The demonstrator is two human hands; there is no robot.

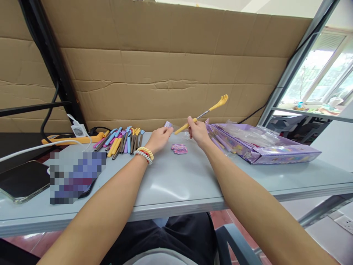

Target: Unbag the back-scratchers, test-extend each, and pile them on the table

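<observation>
My right hand (197, 129) is closed round a yellow back scratcher (218, 103), a metal rod with a claw-shaped end tilted up to the right. Its yellow handle end points down toward my left hand (160, 138), whose fingers pinch a clear plastic bag with a purple-and-white printed top (168, 124). Part of the bag stretches behind the handle toward my right hand. Small pink printed cards (179, 148) lie on the table just below my hands. Left of my left hand is a pile of several back scratchers (121, 140) in yellow, blue, purple and pink.
At the right sits an open purple box (284, 158) with clear plastic bags inside, wrapped purple sticks (222, 142) beside it. Two phones (24, 180), a white charger (79, 129) with cable and an orange power strip (74, 138) lie left. Cardboard (171, 66) stands behind the table.
</observation>
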